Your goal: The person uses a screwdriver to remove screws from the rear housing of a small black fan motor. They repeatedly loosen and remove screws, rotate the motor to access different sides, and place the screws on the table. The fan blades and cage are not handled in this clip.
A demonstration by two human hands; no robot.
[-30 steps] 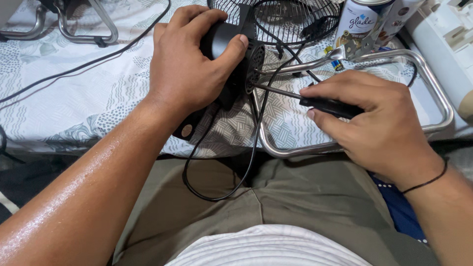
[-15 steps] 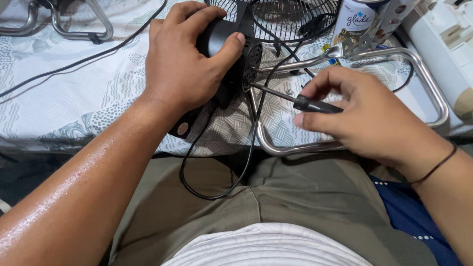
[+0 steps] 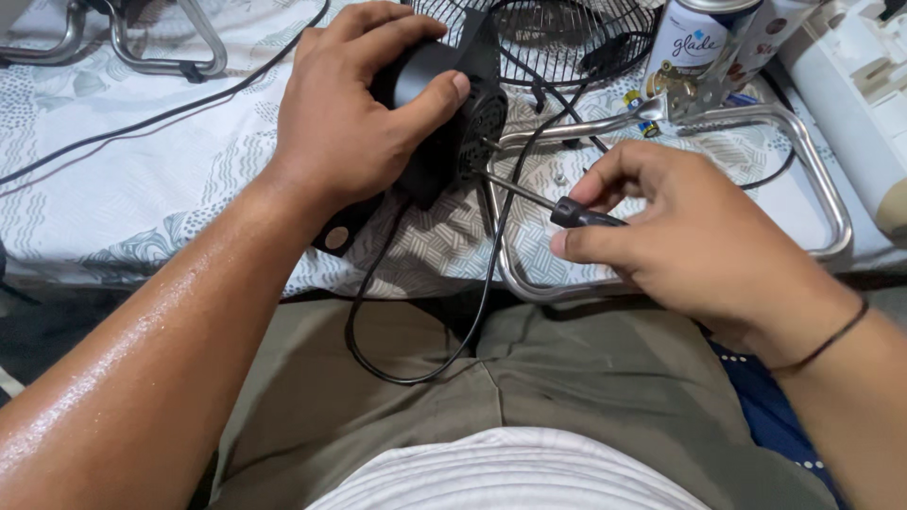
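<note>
The left hand [image 3: 345, 142] gripped the black fan motor housing [image 3: 453, 113] on the patterned bed cover [image 3: 142, 198]. The right hand [image 3: 699, 241] pinched the screwdriver [image 3: 539, 200], tip at the housing's rear; screw-driving apparently underway, requiring steady axial alignment.

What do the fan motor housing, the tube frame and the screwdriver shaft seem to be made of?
Fan motor housing: likely matt black plastic, with moulded vent holes.
Tube frame: looks like polished metal, with bright reflections along its bends.
Screwdriver shaft: probably steel; thin, grey and shiny. Its handle under the right hand looks like black plastic.
</note>
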